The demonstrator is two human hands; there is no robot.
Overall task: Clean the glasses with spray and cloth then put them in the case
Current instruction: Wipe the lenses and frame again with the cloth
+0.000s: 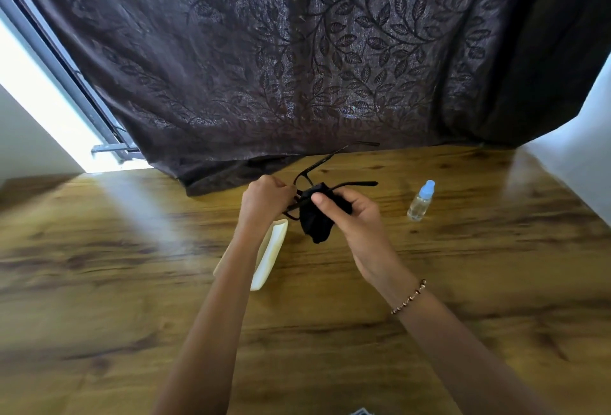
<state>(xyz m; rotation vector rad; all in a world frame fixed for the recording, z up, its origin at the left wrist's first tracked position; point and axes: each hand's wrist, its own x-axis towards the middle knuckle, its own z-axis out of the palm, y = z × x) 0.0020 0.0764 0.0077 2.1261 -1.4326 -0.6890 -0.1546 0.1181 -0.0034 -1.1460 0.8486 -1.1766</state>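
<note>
Dark-framed glasses (318, 166) are held above the wooden table, arms unfolded and pointing away to the right. My left hand (264, 198) grips the frame at its left end. My right hand (352, 213) pinches a black cloth (315, 224) around the right lens, thumb on top; the cloth hangs down below the frame. A small clear spray bottle (420, 200) with a light blue cap stands on the table to the right of my hands. A cream-coloured case (269, 254) lies open on the table under my left forearm, partly hidden by it.
The wooden table (463, 282) fills the lower half of the view. A dark leaf-patterned curtain (297, 51) hangs behind and drapes onto the table's far edge. A bright window gap lies at the left, and a white wall at the right.
</note>
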